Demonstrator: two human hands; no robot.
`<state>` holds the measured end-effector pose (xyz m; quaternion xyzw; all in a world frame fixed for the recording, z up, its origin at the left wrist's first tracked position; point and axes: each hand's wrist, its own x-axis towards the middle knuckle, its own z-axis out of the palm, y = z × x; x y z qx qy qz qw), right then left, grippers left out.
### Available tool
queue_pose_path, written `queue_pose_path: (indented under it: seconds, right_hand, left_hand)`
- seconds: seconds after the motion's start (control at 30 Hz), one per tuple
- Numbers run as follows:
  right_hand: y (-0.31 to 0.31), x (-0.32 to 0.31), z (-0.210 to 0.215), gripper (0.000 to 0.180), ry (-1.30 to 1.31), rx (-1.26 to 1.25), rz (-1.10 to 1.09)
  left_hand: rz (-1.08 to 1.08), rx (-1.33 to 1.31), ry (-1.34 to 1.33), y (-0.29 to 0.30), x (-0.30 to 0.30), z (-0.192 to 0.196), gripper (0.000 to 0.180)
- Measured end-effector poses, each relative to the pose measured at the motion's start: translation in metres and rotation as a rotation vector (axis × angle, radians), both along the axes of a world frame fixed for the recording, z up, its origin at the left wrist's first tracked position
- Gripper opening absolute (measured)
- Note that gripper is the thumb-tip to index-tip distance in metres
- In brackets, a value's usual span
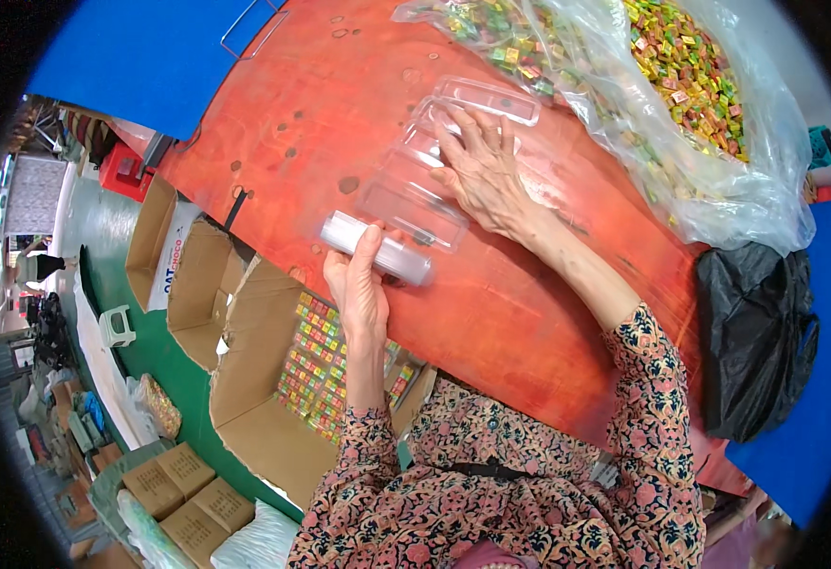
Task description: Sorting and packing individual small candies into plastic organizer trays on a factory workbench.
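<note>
My left hand (360, 284) is closed around a stack of nested clear plastic trays (404, 263), thumb on top, just above the near left side of the red table. My right hand (487, 180) lies open, palm down, its fingers spread over a clear tray (422, 133). Part of that tray is hidden beneath the fingers. On the near side of it rests another long clear tray (415, 211), and on the far side a third clear tray (501, 100). I see no sweets in these trays.
A big clear plastic bag (657, 180) of small colourful wrapped cubes (686, 76) fills the far right of the red table (292, 190). A black bag (755, 332) hangs at the right edge. Below left, an open carton (254, 379) contains packed trays of cubes (316, 370).
</note>
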<state>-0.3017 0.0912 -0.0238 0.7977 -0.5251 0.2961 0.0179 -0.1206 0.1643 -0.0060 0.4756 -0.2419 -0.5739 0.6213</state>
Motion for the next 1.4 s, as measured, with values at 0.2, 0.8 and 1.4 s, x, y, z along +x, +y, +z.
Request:
queue_pose_path:
  seconds: [0.2,0.8,1.4]
  right_hand:
    - [0.037,-0.011,0.017,0.058,0.027,0.097,0.044]
    - [0.098,0.009,0.062,0.028,-0.714,0.641,0.355]
    - [0.109,-0.072,0.063,0.005,-0.084,-0.021,-0.072]
  left_hand:
    - [0.024,-0.024,-0.046,0.003,0.022,-0.013,0.035]
    - [-0.068,-0.041,0.008,0.031,-0.02,0.018,0.025]
    - [-0.178,0.103,0.11,0.06,-0.033,0.022,0.028]
